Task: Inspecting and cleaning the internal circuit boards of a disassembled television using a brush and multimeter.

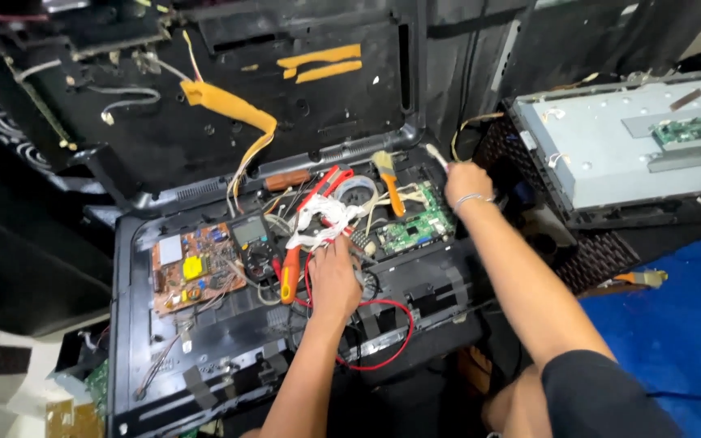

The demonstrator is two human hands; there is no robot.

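An opened flat screen set lies back-up before me, its boards bare. My left hand rests on the tangle of red and white wires at its middle, beside red-handled pliers and a dark multimeter. My right hand is at the set's far right corner, fingers closed on a thin pale tool, just past the green circuit board. A brown power board sits at the left. An orange-handled paintbrush lies above the green board.
The removed black back cover leans behind the set, with yellow tape and loose cables on it. A second dismantled set with a grey metal back lies at the right. A blue mat covers the floor at the lower right.
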